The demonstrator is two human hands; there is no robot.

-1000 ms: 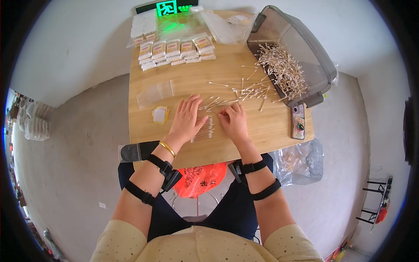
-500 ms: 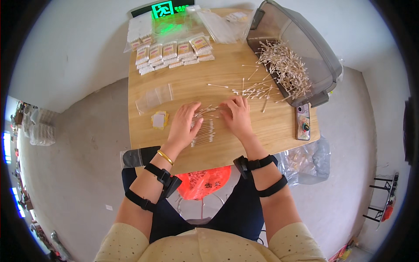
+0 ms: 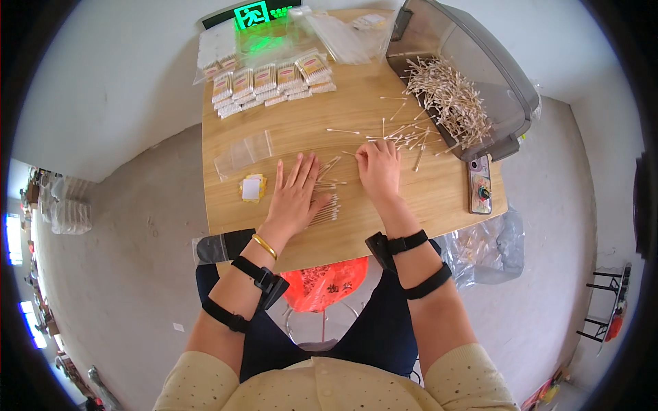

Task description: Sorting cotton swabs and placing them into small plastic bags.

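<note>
Just beyond the right hand, a grey bin is holding loose cotton swabs. That hand is curling its fingers over scattered swabs, while the left hand is lying flat, fingers spread, touching a small swab bundle.

Wooden table, loose cotton swabs, packed swab packets, grey bin, phone

We see a light wooden table on a grey concrete floor; a white wall rises beyond the fingers; a green lit sign glows at the far table edge; daylight enters through windows far left of the fingers.
</note>
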